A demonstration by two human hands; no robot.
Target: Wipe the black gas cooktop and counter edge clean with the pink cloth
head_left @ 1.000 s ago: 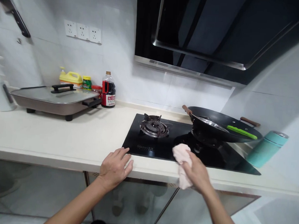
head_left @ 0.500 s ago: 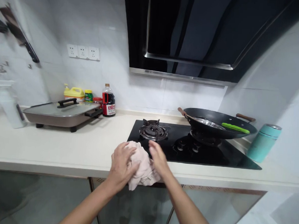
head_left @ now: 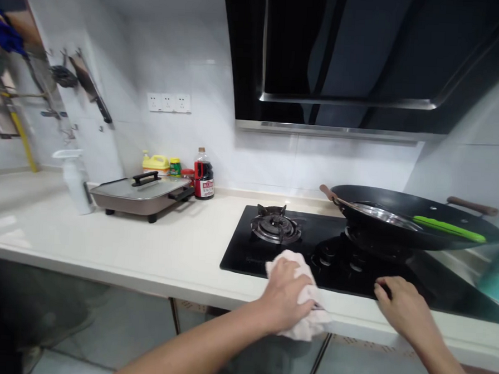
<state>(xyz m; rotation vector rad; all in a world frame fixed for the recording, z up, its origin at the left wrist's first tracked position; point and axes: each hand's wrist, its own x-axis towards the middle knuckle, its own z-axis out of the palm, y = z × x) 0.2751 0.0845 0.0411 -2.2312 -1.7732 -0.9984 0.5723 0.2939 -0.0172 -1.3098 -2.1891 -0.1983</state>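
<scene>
A pale pink cloth [head_left: 305,324] lies bunched over the front edge of the black gas cooktop [head_left: 238,248], part of it hanging past the counter edge. My left hand [head_left: 285,295] is closed over this cloth and presses it against the cooktop's front. Farther right, my right hand [head_left: 406,307] rests by the cooktop's front edge with its fingers curled in, and nothing shows in them. Behind the left hand is the bare burner [head_left: 276,226]; two control knobs [head_left: 326,253] sit between the hands and the back.
A large wok [head_left: 389,239] covers the right burner, holding a metal lid or bowl and a green-handled utensil [head_left: 450,228]. A teal cup [head_left: 498,272] stands far right. Leftward are a lidded electric pan [head_left: 127,203], a soy sauce bottle [head_left: 204,176] and a spray bottle [head_left: 76,183]. The range hood [head_left: 335,63] overhangs.
My left hand has carried the cloth rightward along the cooktop's front edge. My right hand has moved away from the cloth to the right, its fingers now curled. The view has shifted.
</scene>
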